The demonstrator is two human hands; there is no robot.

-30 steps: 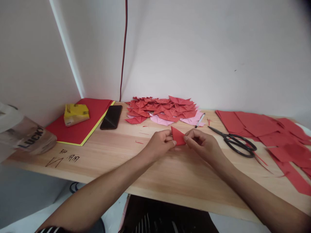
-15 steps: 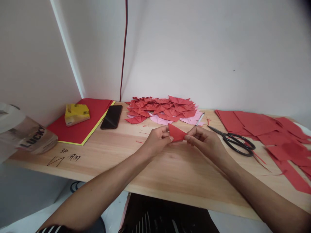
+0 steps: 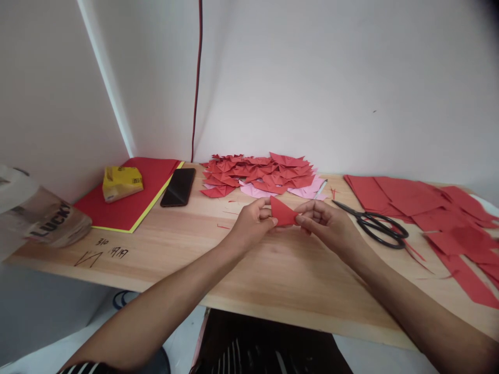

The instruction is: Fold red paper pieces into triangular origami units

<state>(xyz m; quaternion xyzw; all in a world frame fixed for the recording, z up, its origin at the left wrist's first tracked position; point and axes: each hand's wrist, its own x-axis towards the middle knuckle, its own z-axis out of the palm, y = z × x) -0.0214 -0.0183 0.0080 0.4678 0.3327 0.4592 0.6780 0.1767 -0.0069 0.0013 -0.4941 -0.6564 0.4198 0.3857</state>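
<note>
A small red folded paper (image 3: pixel 283 213), roughly triangular, is held up between my two hands above the wooden table. Its left side is pinched by my left hand (image 3: pixel 255 217), thumb in front and fingers behind. At the right corner, the thumb and fingers of my right hand (image 3: pixel 323 221) close on the same paper. Just behind it lies a heap of folded red and pink paper pieces (image 3: pixel 261 174) against the wall. Black-handled scissors (image 3: pixel 380 228) rest to the right of my right hand, their blades pointing toward the heap.
Red paper sheets (image 3: pixel 405 200) spread over the table's right side, with thin scraps near the scissors. A pen (image 3: pixel 321 189) lies by the heap. To the left are a phone (image 3: pixel 178 187), a yellow packet (image 3: pixel 122 183) on red sheets (image 3: pixel 156 169), and a plastic cup (image 3: pixel 58 218).
The fingers of my right hand have shifted slightly at the paper's right corner. My left hand keeps its pinch, and the view has moved a little.
</note>
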